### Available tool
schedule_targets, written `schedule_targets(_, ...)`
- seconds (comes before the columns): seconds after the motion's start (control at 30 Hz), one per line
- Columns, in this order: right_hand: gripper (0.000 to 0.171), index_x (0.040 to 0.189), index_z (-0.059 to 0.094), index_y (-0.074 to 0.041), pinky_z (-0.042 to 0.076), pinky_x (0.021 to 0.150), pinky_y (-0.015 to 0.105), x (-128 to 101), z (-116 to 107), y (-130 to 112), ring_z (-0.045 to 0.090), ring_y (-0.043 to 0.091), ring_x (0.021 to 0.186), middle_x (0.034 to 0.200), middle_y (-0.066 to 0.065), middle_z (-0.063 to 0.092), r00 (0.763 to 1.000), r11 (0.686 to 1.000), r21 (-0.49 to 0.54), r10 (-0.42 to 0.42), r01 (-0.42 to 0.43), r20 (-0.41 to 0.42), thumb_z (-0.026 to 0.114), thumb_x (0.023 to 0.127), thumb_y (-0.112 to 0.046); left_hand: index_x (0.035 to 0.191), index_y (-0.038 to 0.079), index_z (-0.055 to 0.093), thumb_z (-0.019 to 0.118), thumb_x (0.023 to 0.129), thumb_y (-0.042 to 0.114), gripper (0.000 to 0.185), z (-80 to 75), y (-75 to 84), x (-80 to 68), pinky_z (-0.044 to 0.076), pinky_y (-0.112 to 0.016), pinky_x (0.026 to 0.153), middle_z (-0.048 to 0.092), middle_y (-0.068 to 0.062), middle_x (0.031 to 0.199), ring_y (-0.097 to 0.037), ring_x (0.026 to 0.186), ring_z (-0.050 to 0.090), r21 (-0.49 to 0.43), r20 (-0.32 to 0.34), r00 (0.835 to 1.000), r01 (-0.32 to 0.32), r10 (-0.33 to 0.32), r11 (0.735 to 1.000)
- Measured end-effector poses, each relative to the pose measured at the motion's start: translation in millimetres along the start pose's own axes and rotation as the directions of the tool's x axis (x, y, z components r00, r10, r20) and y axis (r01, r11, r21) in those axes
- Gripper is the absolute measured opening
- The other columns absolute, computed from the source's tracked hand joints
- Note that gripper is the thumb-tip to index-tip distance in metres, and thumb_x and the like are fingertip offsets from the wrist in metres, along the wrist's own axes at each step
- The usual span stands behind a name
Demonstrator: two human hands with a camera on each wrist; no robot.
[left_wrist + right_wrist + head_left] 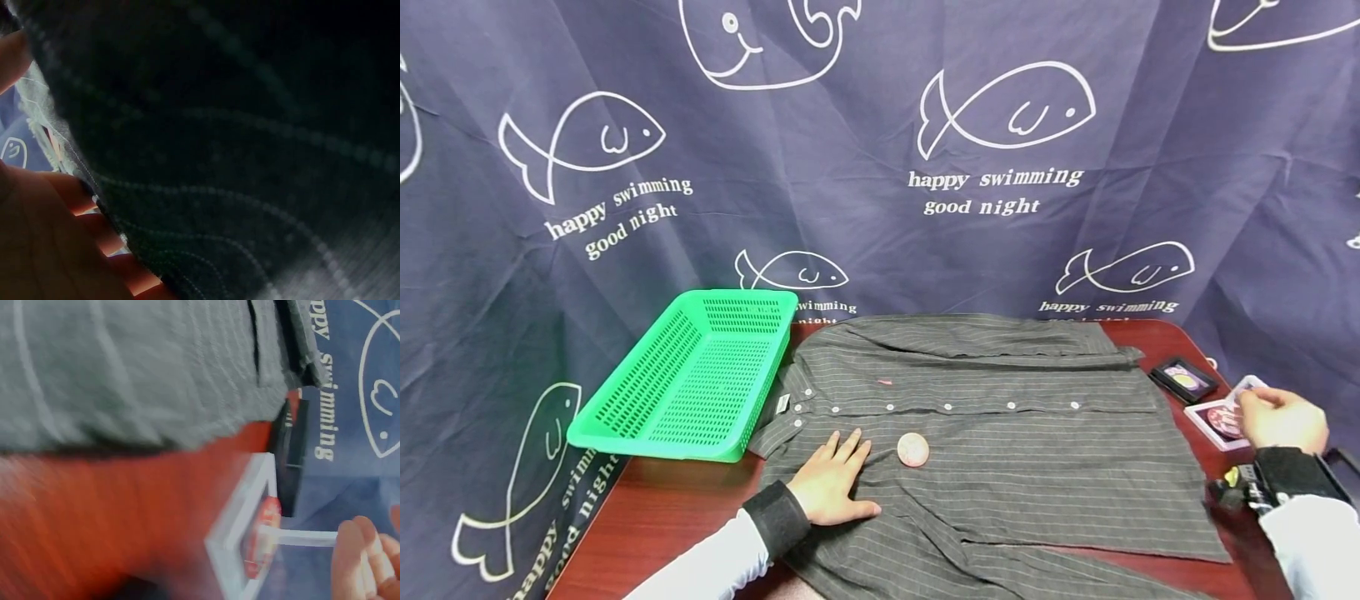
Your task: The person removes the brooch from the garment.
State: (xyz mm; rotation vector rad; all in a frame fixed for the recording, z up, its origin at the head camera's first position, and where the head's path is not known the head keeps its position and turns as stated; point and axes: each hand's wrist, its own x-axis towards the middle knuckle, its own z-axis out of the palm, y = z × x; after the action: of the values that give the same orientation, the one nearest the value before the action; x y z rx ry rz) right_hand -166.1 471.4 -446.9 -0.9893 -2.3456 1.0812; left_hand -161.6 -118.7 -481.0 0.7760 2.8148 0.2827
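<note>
My left hand (831,485) lies flat on the striped shirt (1000,433), a pink disc (913,449) just beside my fingers. My right hand (1281,418) pinches the white box's (1206,423) lid (300,537).

White long sleeves; black wrist straps; hands bare; camera on right wrist.

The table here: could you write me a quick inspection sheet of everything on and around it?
Surface: dark red table, mostly covered.
Job's things: striped grey shirt spread flat, round pink badge lying on it; white box at the right edge.
Clutter: green basket, black box.
Hands: left hand flat on the shirt; right hand pinches the white box's lid.
Cables: nothing seen.
Surroundings: navy fish-print curtain.
</note>
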Motion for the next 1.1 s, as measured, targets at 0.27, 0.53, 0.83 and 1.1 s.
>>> schedule_targets(0.27, 0.045, 0.127, 0.064, -0.003, 0.026, 0.058, 0.013, 22, -7, -10, 0.024, -0.027, 0.048, 0.049, -0.046, 0.038, 0.989, 0.994, -0.030, -0.109, 0.106, -0.104, 0.053, 0.090, -0.026, 0.148, 0.006, 0.040, 0.066, 0.080, 0.063, 0.092, 0.1, 0.1, -0.2, 0.031, -0.055, 0.114, 0.034, -0.018, 0.157, -0.050, 0.141, 0.031, 0.000, -0.003, 1.000, 0.000, 0.000, 1.000)
schedule_targets(0.53, 0.047, 0.124, 0.049, 0.015, 0.038, 0.088, 0.063, 28, -15, -8, 0.047, 0.062, 0.106, 0.127, 0.040, 0.046, 0.951, 0.862, -0.401, -0.288, 0.310, 0.116, 0.041, 0.094, -0.020, 0.149, 0.006, 0.039, 0.065, 0.081, 0.063, 0.093, -0.1, -0.8, -0.7, 0.031, -0.055, 0.114, 0.034, -0.018, 0.157, -0.050, 0.141, 0.031, 0.002, 0.000, 1.000, -0.001, 0.001, 1.000)
schedule_targets(0.83, 0.033, 0.098, 0.057, 0.017, 0.043, 0.062, 0.058, 32, -12, -5, 0.054, 0.062, 0.085, 0.103, 0.043, 0.056, 0.946, 0.801, -0.504, -0.256, 0.323, 0.200, 0.043, 0.089, -0.012, 0.149, 0.006, 0.040, 0.066, 0.080, 0.062, 0.093, -0.5, -0.2, 0.0, 0.031, -0.056, 0.114, 0.034, -0.018, 0.157, -0.050, 0.142, 0.030, -0.006, 0.005, 1.000, -0.002, 0.002, 1.000)
schedule_targets(1.1, 0.033, 0.085, 0.060, 0.021, 0.047, 0.056, 0.051, 43, -12, 0, 0.060, 0.057, 0.082, 0.091, 0.044, 0.059, 0.967, 0.764, -0.598, -0.140, 0.243, 0.214, 0.043, 0.082, -0.007, 0.149, 0.008, 0.039, 0.066, 0.080, 0.063, 0.093, 3.8, -2.6, 2.0, 0.030, -0.055, 0.114, 0.033, -0.017, 0.157, -0.050, 0.142, 0.030, 0.005, -0.002, 1.000, -0.002, 0.002, 1.000)
